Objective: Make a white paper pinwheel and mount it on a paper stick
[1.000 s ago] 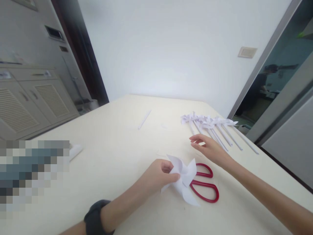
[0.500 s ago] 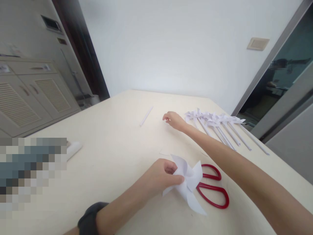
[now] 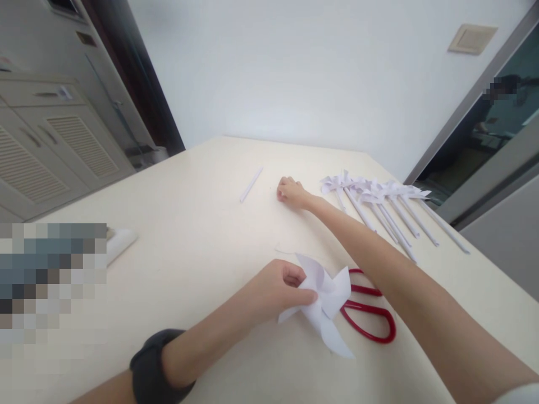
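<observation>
My left hand (image 3: 280,289) pinches a white paper pinwheel head (image 3: 326,303) just above the cream table (image 3: 189,264), near its front. Red-handled scissors (image 3: 370,317) lie right behind the pinwheel head. My right arm stretches across the table, and my right hand (image 3: 290,192) rests on the surface far out with its fingers curled down together. What they close on is too small to make out. A single white paper stick (image 3: 251,184) lies a little to the left of that hand.
Several finished white pinwheels on sticks (image 3: 379,202) lie in a row at the far right of the table. A white object (image 3: 120,242) sits at the left edge beside a blurred patch. Cabinets (image 3: 50,140) stand to the left; a dark doorway lies behind.
My right hand has reached from beside the scissors out across the table, then dropped onto the surface with its fingers curled. My left hand keeps hold of the pinwheel head.
</observation>
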A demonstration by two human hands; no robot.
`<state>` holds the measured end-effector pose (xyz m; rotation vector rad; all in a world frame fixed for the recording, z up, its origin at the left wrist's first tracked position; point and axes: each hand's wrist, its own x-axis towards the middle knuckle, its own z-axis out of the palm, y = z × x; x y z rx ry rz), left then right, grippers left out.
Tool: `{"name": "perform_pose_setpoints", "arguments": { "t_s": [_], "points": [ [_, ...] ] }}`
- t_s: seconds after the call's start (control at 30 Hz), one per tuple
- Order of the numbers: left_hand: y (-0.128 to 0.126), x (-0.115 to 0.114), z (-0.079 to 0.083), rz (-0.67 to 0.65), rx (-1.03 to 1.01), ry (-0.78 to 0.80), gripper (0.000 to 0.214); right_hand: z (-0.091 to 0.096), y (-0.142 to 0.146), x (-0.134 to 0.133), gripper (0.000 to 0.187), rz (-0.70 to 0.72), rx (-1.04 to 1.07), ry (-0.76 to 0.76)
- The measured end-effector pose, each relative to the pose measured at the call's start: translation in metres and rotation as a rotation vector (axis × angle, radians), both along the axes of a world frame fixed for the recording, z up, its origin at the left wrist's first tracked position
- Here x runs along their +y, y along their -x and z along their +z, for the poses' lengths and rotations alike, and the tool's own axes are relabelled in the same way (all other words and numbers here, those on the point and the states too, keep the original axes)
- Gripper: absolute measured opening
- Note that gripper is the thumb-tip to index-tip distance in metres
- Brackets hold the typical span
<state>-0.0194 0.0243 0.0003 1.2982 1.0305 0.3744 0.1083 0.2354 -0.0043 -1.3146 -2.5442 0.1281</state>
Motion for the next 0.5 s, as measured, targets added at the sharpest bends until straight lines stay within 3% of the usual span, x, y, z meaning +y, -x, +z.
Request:
{"name": "perform_pose_setpoints", "arguments": {
  "t_s": [0.13, 0.37, 0.5],
  "points": [
    [-0.001, -0.001, 0.001, 0.003, 0.020, 0.001, 0.011, 0.011, -0.021, -0.046, 0.032, 0.018, 0.096, 0.075],
    [0.001, -0.004, 0.007, -0.080, 0.055, -0.035, 0.012, 0.030, -0.091, -0.192, 0.010, -0.044, 0.447, 0.166],
    [-0.002, -0.008, 0.009, -0.148, 0.103, -0.070, 0.013, 0.030, -0.102, -0.246, 0.014, -0.039, 0.525, 0.218]
  ]
}}
